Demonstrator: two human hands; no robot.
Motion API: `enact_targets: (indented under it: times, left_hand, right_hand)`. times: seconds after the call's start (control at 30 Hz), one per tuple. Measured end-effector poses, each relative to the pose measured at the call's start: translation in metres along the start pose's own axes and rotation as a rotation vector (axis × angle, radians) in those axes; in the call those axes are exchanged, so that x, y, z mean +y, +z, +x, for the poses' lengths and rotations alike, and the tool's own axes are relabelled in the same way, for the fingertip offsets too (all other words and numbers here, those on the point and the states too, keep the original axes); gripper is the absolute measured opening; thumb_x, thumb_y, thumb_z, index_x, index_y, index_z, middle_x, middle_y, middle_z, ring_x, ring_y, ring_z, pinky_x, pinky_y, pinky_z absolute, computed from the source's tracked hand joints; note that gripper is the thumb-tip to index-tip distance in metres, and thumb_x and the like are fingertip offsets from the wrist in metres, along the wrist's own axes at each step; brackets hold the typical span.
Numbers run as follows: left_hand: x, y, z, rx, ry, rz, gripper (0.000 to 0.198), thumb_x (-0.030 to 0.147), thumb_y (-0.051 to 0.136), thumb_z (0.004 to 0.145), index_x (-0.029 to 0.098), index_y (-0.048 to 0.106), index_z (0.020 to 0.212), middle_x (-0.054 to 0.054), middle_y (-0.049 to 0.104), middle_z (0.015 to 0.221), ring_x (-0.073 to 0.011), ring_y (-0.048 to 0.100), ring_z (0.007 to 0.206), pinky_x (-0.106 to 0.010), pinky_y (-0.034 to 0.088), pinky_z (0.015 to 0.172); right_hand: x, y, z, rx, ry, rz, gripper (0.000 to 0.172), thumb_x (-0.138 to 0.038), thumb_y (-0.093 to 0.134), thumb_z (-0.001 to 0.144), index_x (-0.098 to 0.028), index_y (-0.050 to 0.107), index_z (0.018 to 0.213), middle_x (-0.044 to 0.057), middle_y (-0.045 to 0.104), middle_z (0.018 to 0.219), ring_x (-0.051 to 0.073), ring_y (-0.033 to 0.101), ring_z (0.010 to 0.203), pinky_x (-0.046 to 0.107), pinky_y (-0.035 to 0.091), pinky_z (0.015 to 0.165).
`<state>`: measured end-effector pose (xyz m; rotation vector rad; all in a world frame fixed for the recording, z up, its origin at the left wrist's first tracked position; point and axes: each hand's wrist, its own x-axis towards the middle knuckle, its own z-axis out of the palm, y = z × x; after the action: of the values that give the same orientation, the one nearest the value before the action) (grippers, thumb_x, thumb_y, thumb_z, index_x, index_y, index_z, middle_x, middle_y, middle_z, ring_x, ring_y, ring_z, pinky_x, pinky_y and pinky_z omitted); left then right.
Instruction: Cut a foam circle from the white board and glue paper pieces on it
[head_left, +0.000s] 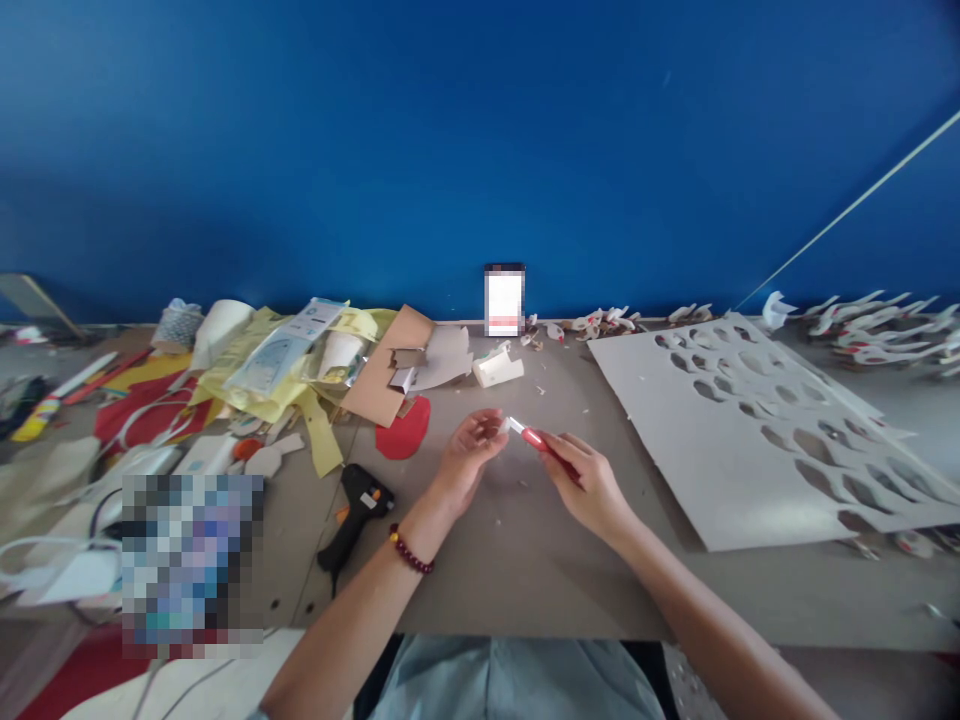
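Observation:
Over the middle of the table, my right hand (589, 478) is closed round a slim red-handled craft knife (534, 439), its silvery end pointing up and left. That end meets a small whitish piece (505, 426) at the fingertips of my left hand (472, 455). The fingers of my left hand are curled and pinch this piece, whose shape is too small to make out. A beaded bracelet (411, 550) circles my left wrist. Below and left of my left hand lies a black hot glue gun (358, 510).
On the right, a large white sheet (660, 420) has many cut-out holes. White cut pieces (885, 335) lie behind it. A lit screen (505, 300) stands against the blue wall (480, 130). Cardboard (390, 365), a red piece (403, 430) and a yellow packet (262, 360) crowd the left.

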<state>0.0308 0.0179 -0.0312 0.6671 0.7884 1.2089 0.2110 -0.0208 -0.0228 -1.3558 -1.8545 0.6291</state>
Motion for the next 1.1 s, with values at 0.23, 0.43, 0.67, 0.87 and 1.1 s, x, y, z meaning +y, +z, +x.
enact_targets:
  times: [0.23, 0.43, 0.67, 0.87, 1.1]
  left_hand:
    - [0.0027, 0.0031, -0.0008, 0.002, 0.048, -0.007, 0.035, 0.014, 0.082, 0.060, 0.019, 0.067, 0.091, 0.001, 0.066, 0.087, -0.0122, 0.059, 0.086, -0.027, 0.043, 0.082]
    - [0.0046, 0.0050, -0.0017, 0.032, 0.077, 0.044, 0.038, 0.017, 0.083, 0.058, 0.019, 0.064, 0.091, 0.000, 0.068, 0.084, -0.0142, 0.063, 0.083, -0.027, 0.044, 0.077]
    - [0.0049, 0.0047, -0.0024, 0.032, 0.090, 0.080, 0.038, 0.019, 0.083, 0.059, 0.019, 0.064, 0.091, 0.001, 0.068, 0.083, -0.0121, 0.062, 0.081, -0.026, 0.045, 0.076]
    - [0.0027, 0.0082, -0.0039, 0.060, 0.098, 0.128, 0.038, 0.015, 0.082, 0.057, 0.017, 0.065, 0.091, 0.001, 0.067, 0.080, -0.0135, 0.060, 0.077, -0.031, 0.045, 0.079]
    - [0.0038, 0.0064, -0.0030, 0.066, 0.096, 0.067, 0.039, 0.016, 0.081, 0.059, 0.018, 0.063, 0.093, 0.000, 0.069, 0.084, -0.0153, 0.064, 0.083, -0.030, 0.046, 0.079]
  right_hand:
    - [-0.0034, -0.0007, -0.0012, -0.031, 0.006, 0.009, 0.036, -0.030, 0.044, 0.094, -0.019, 0.060, 0.125, 0.005, 0.061, 0.077, 0.013, 0.049, 0.057, 0.025, 0.040, 0.055]
    - [-0.0057, -0.0028, -0.0007, -0.037, 0.003, 0.016, 0.036, -0.032, 0.043, 0.094, -0.020, 0.062, 0.123, 0.004, 0.060, 0.073, 0.013, 0.048, 0.055, 0.025, 0.039, 0.054]
    - [-0.0047, -0.0010, -0.0010, -0.037, 0.006, 0.022, 0.037, -0.033, 0.043, 0.094, -0.017, 0.063, 0.121, 0.005, 0.060, 0.074, 0.013, 0.048, 0.056, 0.025, 0.039, 0.054]
    - [-0.0055, -0.0003, -0.0012, -0.038, 0.012, 0.036, 0.037, -0.032, 0.042, 0.094, -0.018, 0.063, 0.121, 0.005, 0.061, 0.075, 0.013, 0.050, 0.056, 0.025, 0.039, 0.053]
    - [-0.0060, -0.0016, -0.0006, -0.027, 0.017, 0.031, 0.037, -0.034, 0.042, 0.094, -0.018, 0.063, 0.120, 0.005, 0.060, 0.071, 0.013, 0.048, 0.054, 0.025, 0.039, 0.052]
